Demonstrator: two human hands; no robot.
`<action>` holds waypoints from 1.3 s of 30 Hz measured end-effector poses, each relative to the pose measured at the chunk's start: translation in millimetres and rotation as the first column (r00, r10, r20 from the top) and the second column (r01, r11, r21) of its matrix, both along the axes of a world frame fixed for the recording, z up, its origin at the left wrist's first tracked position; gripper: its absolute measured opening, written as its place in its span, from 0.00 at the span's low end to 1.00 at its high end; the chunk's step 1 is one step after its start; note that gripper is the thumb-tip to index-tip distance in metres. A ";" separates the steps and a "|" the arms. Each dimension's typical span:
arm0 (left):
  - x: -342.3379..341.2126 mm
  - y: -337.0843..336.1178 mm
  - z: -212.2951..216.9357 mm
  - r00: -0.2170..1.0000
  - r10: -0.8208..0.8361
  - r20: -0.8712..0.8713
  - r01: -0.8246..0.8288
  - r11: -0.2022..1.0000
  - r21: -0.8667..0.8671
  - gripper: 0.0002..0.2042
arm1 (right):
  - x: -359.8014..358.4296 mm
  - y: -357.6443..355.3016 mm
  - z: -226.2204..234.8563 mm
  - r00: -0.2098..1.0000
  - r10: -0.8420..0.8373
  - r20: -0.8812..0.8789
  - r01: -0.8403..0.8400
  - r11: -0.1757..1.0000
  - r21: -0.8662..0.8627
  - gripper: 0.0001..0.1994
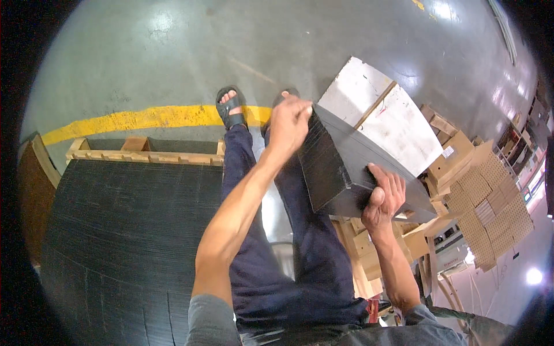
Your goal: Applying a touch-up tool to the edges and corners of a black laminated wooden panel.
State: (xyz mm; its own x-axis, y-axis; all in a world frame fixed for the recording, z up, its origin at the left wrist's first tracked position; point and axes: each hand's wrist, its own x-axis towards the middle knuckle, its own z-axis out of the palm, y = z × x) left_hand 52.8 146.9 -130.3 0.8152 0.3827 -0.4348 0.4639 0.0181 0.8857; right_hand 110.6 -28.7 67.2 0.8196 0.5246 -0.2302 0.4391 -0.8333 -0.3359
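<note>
While you stand on the grey concrete floor [173, 52], the largest item in view is the big stack of black sheets [127, 242] at your left, resting on a wooden pallet [144, 154] whose light slats show along the stack's far edge. A yellow painted line [144, 118] runs across the floor just beyond that pallet, passing under your sandalled foot [229, 108].

Next in size is the bundle of black sheets [352, 173] that you hold up in front of your legs, tilted, with one corner toward your feet and its layered edge facing you. Behind it, and partly covered by it, lies a white board [384, 115] with a thin wooden strip across it.

To your right, brown perforated cardboard panels [490, 202] and small cardboard boxes [456, 153] are piled near shelving at the rim. One of the boxes carries a small white label [448, 151]; its print is too small to tell.

Your left hand [288, 124] is closed over the far upper corner of the bundle, fingers curled onto its top edge. Your right hand [384, 199] grips the near lower corner, thumb on the layered face and fingers wrapped round the side. Both hands are clamped on the bundle, which is clear of the floor and well apart from the big stack.
</note>
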 end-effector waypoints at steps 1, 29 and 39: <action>-6.8 0.1 3.4 1.000 0.017 0.012 -0.015 0.993 -0.117 0.10 | -1.5 -2.7 -1.9 1.000 0.001 0.004 -0.001 1.000 0.004 0.28; 49.2 50.4 -28.4 0.872 -0.481 -0.093 0.488 0.868 0.090 0.10 | 2.6 5.0 3.6 0.997 -0.007 -0.079 0.007 1.000 -0.002 0.29; 58.3 42.8 54.7 0.779 -0.614 0.128 0.622 0.783 -0.026 0.07 | 5.3 -1.5 5.8 0.998 -0.006 -0.057 0.005 1.000 -0.014 0.26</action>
